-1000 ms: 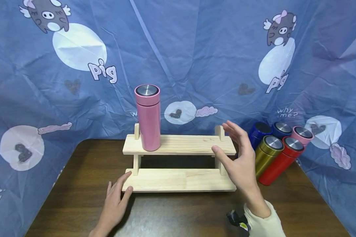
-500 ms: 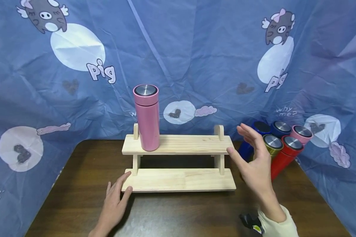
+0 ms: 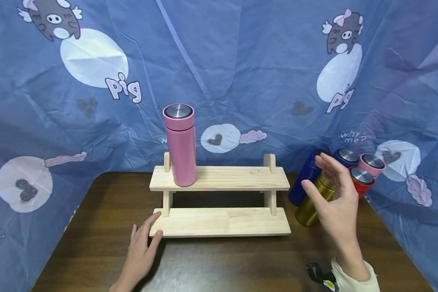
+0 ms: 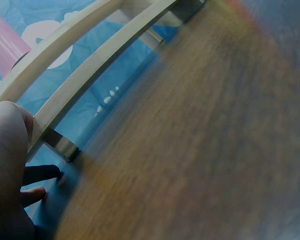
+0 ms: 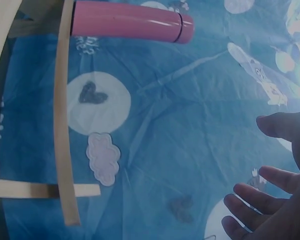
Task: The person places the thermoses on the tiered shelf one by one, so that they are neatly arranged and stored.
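My left hand [image 3: 140, 247] rests at the left end of the lower board of a two-tier wooden rack [image 3: 222, 222], thumb at the front edge and fingertips on the board. A pink thermos bottle [image 3: 182, 154] stands upright on the left of the upper board; it also shows in the right wrist view. My right hand [image 3: 337, 207] hovers with nothing in it, thumb and fingers spread, right in front of the bottle group. It overlaps a gold bottle [image 3: 308, 211] and a red bottle [image 3: 361, 182]. A blue bottle [image 3: 300, 188] stands beside the gold one.
Behind the gold and red bottles stand a navy bottle [image 3: 346, 157] and a second pink bottle [image 3: 373, 163]. A dark brown wooden table [image 3: 219, 267] bears everything. Blue printed cloth [image 3: 241, 81] hangs close behind the rack and along both sides.
My right hand has moved right, from the rack's right end to the front of the bottles, still without a bottle. The left hand and the rack have not visibly moved.
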The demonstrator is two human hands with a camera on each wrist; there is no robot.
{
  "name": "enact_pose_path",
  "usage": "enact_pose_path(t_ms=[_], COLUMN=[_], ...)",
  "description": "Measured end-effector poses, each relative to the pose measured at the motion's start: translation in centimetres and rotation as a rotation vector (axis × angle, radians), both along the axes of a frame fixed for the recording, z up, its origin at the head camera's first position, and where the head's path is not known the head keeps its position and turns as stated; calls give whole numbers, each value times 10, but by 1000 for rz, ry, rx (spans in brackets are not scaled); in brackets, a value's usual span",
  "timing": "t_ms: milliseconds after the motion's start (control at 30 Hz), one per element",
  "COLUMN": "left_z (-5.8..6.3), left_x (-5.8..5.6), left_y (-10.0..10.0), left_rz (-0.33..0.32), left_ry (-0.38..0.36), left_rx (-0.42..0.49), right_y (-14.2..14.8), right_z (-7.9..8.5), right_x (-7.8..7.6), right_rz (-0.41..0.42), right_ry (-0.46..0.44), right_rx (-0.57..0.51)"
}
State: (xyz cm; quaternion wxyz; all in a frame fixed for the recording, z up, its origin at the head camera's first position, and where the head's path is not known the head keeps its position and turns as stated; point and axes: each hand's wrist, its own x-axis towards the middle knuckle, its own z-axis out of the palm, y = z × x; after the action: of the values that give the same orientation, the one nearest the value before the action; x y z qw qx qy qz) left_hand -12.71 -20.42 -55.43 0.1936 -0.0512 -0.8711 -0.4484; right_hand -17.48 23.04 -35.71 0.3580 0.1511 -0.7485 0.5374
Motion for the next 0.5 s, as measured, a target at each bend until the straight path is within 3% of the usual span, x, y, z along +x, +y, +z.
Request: enact_pose_path(t_ms=[500], left_z=[0], left_x=[0], left_y=[1], left_rz=[0], left_ry=[-6], left_rx=[-11], right_y=[29], right_z=[6], right_x=[1], right_rz=[-142], right_ry=[-84], right_rx=[50])
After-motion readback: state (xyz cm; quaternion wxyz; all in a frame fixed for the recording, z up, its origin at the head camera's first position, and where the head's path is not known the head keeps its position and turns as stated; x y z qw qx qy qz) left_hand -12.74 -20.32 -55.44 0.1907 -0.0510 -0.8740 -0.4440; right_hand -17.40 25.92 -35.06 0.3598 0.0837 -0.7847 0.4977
